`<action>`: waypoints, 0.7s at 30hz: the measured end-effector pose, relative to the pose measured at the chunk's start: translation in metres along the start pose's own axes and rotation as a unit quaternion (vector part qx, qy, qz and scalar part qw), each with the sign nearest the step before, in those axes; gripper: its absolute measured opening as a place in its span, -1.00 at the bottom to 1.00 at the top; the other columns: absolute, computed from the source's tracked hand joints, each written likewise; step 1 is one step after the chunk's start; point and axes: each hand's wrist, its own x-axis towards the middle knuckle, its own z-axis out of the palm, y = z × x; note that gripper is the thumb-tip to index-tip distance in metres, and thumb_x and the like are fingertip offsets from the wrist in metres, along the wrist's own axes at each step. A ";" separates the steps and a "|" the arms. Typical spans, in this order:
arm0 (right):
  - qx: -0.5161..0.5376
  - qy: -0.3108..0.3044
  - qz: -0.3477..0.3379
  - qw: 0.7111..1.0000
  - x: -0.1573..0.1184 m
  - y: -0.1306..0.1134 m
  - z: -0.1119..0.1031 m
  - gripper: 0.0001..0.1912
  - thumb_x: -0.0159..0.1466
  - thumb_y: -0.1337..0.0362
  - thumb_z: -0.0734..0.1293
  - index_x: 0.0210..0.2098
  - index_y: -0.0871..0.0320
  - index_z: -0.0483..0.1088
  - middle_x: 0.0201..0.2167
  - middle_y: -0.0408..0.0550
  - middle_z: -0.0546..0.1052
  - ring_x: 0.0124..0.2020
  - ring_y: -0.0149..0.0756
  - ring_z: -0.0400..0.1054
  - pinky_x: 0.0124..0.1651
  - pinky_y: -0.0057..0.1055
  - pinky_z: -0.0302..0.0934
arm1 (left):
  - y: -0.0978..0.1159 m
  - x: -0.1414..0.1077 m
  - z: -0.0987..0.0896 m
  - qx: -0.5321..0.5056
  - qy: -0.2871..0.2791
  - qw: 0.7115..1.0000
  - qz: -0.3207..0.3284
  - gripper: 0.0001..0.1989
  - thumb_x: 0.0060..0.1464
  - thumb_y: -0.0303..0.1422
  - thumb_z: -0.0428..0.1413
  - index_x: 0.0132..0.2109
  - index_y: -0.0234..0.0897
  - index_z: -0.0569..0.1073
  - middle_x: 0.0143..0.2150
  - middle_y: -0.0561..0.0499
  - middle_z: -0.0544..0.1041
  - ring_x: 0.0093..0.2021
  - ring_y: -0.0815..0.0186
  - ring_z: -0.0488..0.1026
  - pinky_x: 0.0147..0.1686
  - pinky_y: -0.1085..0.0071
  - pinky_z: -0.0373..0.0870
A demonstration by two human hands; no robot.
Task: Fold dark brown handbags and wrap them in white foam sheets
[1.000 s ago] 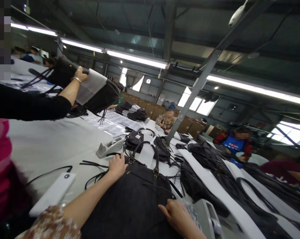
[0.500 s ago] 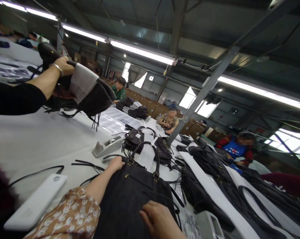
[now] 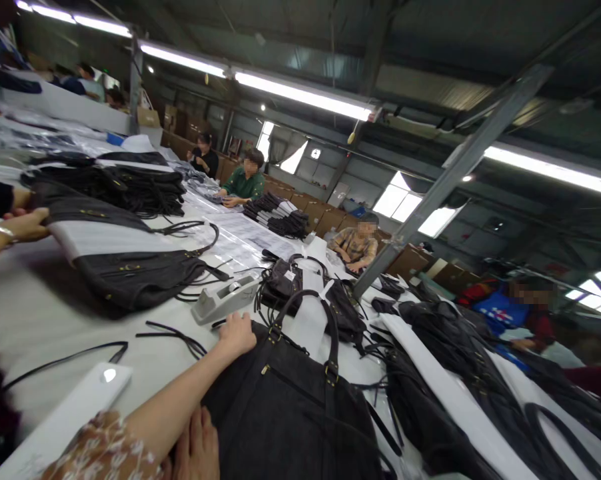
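A black handbag with two upright handles and brass-coloured buckles lies in front of me. My left hand is closed at its upper left corner, with a short piece of black strap beside the fingers. Low down, partly behind my left forearm, my right hand rests at the bag's left edge with its fingers stretched out flat. White paper shows between the handles. Just beyond my left hand stands a grey tape dispenser.
At the left, a co-worker's hands hold another black bag with a white wrap. A white oblong device and loose straps lie nearer. Black bags with white strips line the right, past a metal post.
My right hand has moved left across the bag to its left edge. My left hand stays at the corner. The co-worker's raised bag has come down to the table at the left.
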 end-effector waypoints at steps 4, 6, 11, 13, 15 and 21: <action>0.060 -0.021 -0.022 0.998 0.002 0.004 -0.010 -0.43 0.23 0.19 0.25 0.23 0.13 0.18 0.09 0.16 0.38 0.13 0.14 0.22 0.03 0.06 0.25 | 0.002 -0.012 0.034 0.084 0.115 0.977 0.161 -0.53 0.19 -0.31 -0.10 0.24 -0.08 0.23 0.29 -0.11 0.23 0.33 0.00 -0.03 0.24 -0.11 -0.13; 0.068 -0.053 -0.019 0.996 0.007 0.005 -0.015 -0.46 0.25 0.24 0.23 0.23 0.07 0.18 0.09 0.12 0.39 0.14 0.09 0.23 0.04 0.02 0.26 | -0.007 -0.012 0.049 0.110 0.113 0.971 0.181 -0.51 0.19 -0.22 -0.09 0.26 -0.10 0.20 0.31 -0.11 0.18 0.31 -0.02 0.00 0.22 -0.11 -0.06; 0.121 -0.153 -0.061 0.979 0.015 0.019 -0.050 -0.40 0.28 0.20 0.23 0.29 0.00 0.06 0.21 0.07 0.28 0.23 0.00 0.12 0.18 0.03 0.14 | -0.025 0.000 0.060 0.114 0.108 0.976 0.152 -0.51 0.24 -0.15 -0.18 0.24 -0.19 0.24 0.31 -0.10 0.21 0.27 -0.02 0.08 0.15 -0.05 0.11; 0.133 -0.196 -0.090 0.967 0.016 0.036 -0.078 -0.40 0.27 0.09 0.24 0.27 -0.04 0.08 0.27 0.04 0.20 0.27 0.01 0.06 0.23 0.15 0.01 | -0.026 0.000 0.057 0.117 0.107 0.975 0.157 -0.53 0.26 -0.17 -0.21 0.23 -0.18 0.26 0.30 -0.09 0.21 0.26 -0.02 0.11 0.13 -0.07 0.13; 0.108 -0.202 -0.060 0.972 0.014 0.060 -0.105 -0.42 0.26 0.02 0.24 0.23 -0.05 0.15 0.32 0.04 0.09 0.31 0.05 -0.05 0.25 0.23 -0.13 | -0.022 -0.005 0.052 0.131 0.121 0.968 0.174 -0.54 0.26 -0.20 -0.19 0.22 -0.18 0.27 0.31 -0.11 0.20 0.29 -0.03 0.07 0.16 -0.14 0.05; -0.003 -0.146 0.162 0.976 0.017 0.152 -0.146 -0.39 0.23 0.16 0.25 0.25 0.17 0.17 0.32 0.24 0.04 0.31 0.20 -0.10 0.25 0.17 -0.12 | 0.018 -0.039 0.035 0.154 0.206 0.942 0.216 -0.53 0.19 -0.39 -0.12 0.23 -0.36 0.26 0.35 -0.28 0.05 0.38 0.03 -0.14 0.30 -0.02 -0.24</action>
